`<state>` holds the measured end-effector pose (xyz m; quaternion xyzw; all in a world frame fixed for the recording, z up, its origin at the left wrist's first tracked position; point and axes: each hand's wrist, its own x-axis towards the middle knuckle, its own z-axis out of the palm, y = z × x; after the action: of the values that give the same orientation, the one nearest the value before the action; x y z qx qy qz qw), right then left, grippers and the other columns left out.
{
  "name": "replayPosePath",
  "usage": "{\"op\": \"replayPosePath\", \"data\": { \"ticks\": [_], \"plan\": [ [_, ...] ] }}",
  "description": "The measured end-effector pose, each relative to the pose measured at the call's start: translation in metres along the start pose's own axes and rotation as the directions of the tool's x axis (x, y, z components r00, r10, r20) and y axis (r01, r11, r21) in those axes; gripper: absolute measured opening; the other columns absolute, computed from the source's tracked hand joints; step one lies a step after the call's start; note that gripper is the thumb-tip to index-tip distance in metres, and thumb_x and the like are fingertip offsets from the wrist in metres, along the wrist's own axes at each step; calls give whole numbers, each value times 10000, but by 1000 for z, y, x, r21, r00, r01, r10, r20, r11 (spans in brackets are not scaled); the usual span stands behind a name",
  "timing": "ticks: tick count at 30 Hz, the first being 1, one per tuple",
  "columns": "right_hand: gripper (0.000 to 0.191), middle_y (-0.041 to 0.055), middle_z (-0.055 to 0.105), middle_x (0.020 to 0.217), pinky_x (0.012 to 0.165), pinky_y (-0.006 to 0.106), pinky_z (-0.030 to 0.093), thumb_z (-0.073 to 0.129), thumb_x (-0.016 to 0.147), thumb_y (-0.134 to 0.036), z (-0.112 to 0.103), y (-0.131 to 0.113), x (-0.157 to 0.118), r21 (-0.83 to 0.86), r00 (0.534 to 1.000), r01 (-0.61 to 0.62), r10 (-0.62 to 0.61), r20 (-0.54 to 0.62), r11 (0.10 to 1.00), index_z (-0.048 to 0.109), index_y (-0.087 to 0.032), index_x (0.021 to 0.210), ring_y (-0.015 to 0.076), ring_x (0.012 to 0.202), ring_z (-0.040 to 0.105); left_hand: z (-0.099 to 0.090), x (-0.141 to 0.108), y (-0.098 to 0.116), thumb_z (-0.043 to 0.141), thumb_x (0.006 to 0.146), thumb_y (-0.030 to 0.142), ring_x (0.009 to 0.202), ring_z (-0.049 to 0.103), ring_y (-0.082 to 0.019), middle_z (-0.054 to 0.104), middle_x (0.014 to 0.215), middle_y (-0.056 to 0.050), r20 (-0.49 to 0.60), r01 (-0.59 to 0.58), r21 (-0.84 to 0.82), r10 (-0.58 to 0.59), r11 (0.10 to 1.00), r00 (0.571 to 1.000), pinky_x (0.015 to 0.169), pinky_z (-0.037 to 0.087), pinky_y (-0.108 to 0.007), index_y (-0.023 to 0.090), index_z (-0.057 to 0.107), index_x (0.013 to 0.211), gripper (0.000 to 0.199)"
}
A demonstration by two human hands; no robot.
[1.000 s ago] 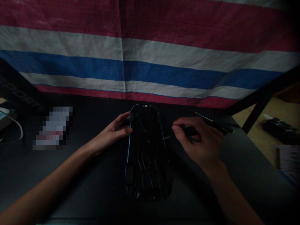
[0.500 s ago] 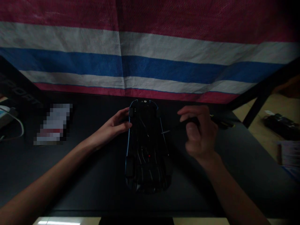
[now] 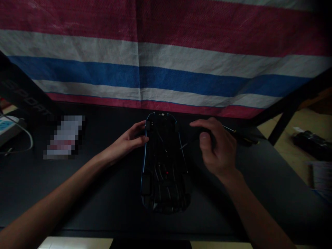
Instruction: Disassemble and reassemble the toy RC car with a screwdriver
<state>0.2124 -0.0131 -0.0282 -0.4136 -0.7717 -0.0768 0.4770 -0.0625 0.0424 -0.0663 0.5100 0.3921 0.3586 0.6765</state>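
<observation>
A black toy car with blue edges (image 3: 166, 162) lies upside down on the dark table, its underside and wheels facing up. My left hand (image 3: 131, 140) holds the car's left side near its far end, fingers and thumb against the edge. To the right of the car, my right hand (image 3: 216, 147) is curled round a dark tool, probably a screwdriver, whose thin metal shaft (image 3: 183, 146) points at the car's right edge. The tool's handle is mostly lost in shadow, and whether its tip touches the car cannot be made out.
A blurred-out flat item (image 3: 66, 136) lies left on the table (image 3: 109, 197), near a white power strip (image 3: 10, 126) with a cable. Behind my right hand are dark tools (image 3: 246, 139). A striped sheet (image 3: 166, 77) hangs at the back. Dark frame bars flank the table.
The view has shifted slightly, moving the scene a little right. My right index finger has stretched out more to the left, and my right thumb has moved. My left hand keeps its place on the car.
</observation>
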Motion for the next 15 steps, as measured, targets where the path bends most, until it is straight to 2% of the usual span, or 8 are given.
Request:
{"op": "replayPosePath", "data": {
  "ticks": [3,5,7,10,13,15],
  "plan": [
    [99,-26,724,872,559,277,457,608,966,-185,-2,-4,2,-65,996,-70,66,-57,995,655,-257,1016,104,536,534,-1,1,0,762,874,284,1505,406,-338,438,1641,-44,17,-16,33,16,999,1000,1237,369,-521,313,540,1465,632],
    [63,-43,708,829,511,272,422,637,959,-204,-3,-3,1,-83,995,-83,77,-66,993,654,-259,988,85,467,461,-2,1,-1,764,874,292,1503,409,-339,437,1642,-45,22,-22,35,22,999,1000,1231,378,-513,313,542,1465,632],
    [112,-13,712,888,558,280,455,543,1011,-251,-2,2,-1,-42,998,-52,50,-49,998,650,-255,1043,114,559,556,-2,2,-1,767,873,294,1504,408,-340,439,1642,-46,20,-14,32,14,999,1000,1239,364,-514,311,543,1463,632],
    [279,44,687,965,698,326,523,364,1054,-282,1,9,-4,63,1000,-6,8,-28,998,620,-238,1156,189,811,669,-2,1,0,778,866,302,1503,410,-347,449,1635,-42,10,3,24,-3,1000,1000,1253,340,-527,317,546,1461,639],
    [199,41,692,961,748,338,544,455,1026,-258,3,9,-3,40,1000,9,-8,-15,999,608,-243,1151,197,858,681,-2,1,1,794,852,317,1495,419,-353,459,1629,-41,0,6,28,-6,1000,1000,1250,347,-529,320,548,1460,655],
    [120,14,717,936,656,288,531,559,989,-220,2,6,-2,-11,1000,-3,2,-27,1000,625,-258,1082,166,793,684,-2,0,1,791,856,320,1492,424,-352,450,1635,-43,3,2,26,-2,1000,1000,1250,349,-530,316,545,1463,656]
  ]
}}
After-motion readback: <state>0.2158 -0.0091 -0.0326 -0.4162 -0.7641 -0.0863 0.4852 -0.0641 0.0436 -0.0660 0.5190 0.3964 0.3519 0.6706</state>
